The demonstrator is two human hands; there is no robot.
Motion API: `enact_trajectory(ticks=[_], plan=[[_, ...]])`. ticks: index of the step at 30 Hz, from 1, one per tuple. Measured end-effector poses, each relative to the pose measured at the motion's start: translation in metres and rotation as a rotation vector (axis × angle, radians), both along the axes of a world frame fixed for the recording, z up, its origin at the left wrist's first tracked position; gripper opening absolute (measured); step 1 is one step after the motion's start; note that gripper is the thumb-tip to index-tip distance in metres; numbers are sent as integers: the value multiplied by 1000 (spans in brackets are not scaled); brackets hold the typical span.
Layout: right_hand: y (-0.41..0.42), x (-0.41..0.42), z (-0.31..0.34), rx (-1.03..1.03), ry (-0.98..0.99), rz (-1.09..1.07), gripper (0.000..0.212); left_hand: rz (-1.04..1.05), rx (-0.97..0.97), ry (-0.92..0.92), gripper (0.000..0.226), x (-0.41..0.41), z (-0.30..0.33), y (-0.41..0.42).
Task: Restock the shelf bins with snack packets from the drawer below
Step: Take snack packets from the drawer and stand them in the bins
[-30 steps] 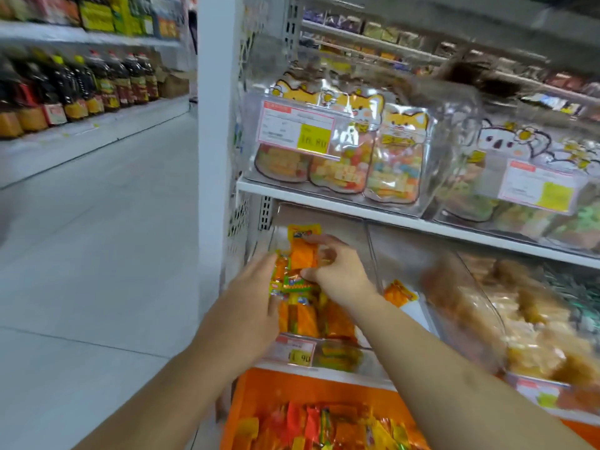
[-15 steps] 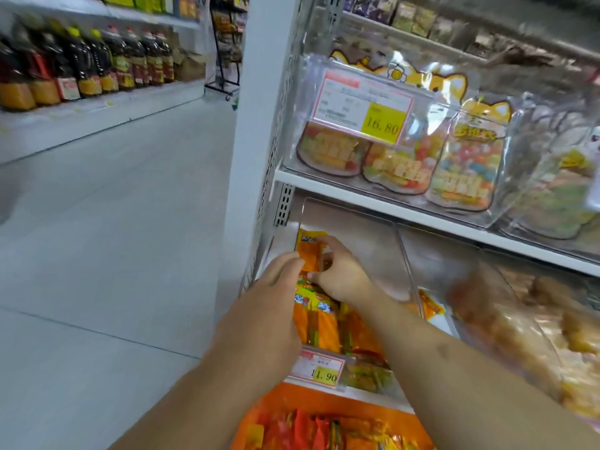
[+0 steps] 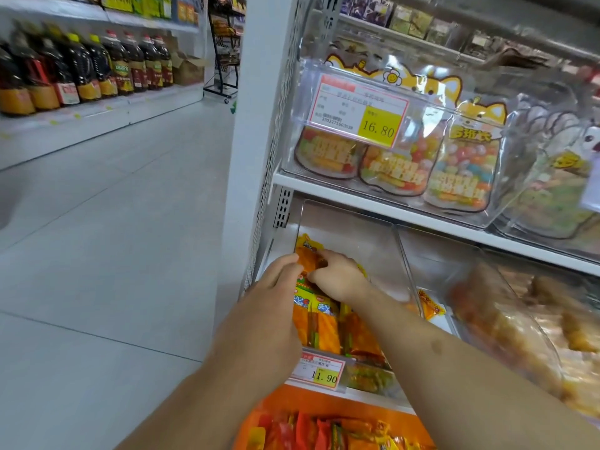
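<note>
A clear plastic shelf bin (image 3: 373, 241) on the lower shelf holds several orange and yellow snack packets (image 3: 324, 329) standing upright. Both hands reach into it. My right hand (image 3: 337, 277) has its fingers curled round the top of the rear orange packet (image 3: 306, 254). My left hand (image 3: 266, 306) lies against the left side of the packets with its fingers fairly straight, touching the same packet. Below the shelf, the orange drawer (image 3: 292, 401) stands open with several red, orange and yellow packets (image 3: 324, 430) inside.
A price tag reading 11.90 (image 3: 321, 373) hangs on the bin front. The neighbouring bin (image 3: 506, 319) holds bagged golden snacks. The shelf above carries a bin of candy bags (image 3: 406, 164) with a 16.80 tag. The white shelf upright (image 3: 256, 125) borders an aisle with oil bottles (image 3: 81, 69).
The view has shifted left and closer to the shelf. Both hands stay in the bin on the packets, with the right hand's fingers still working at the rear packet's top.
</note>
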State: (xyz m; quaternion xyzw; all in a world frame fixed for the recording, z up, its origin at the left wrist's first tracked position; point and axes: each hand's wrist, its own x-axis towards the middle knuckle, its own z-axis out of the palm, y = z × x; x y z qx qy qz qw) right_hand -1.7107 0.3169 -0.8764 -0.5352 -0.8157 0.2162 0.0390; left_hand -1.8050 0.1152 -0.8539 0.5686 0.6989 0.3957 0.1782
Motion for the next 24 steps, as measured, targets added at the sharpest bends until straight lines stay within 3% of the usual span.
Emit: enact_trajectory(ticks=[1, 3, 8, 17, 24], plan=[[0, 0, 2, -15, -8, 2, 56, 12, -23, 73, 79, 2, 2, -2], [1, 0, 3, -20, -21, 3, 57, 30, -15, 28, 74, 5, 15, -8], [1, 0, -1, -13, -25, 21, 86, 36, -23, 53, 70, 5, 16, -8], [4, -9, 5, -75, -129, 45, 81, 32, -73, 90, 72, 6, 14, -6], [4, -6, 5, -26, -90, 58, 84, 35, -73, 112, 72, 7, 12, -5]])
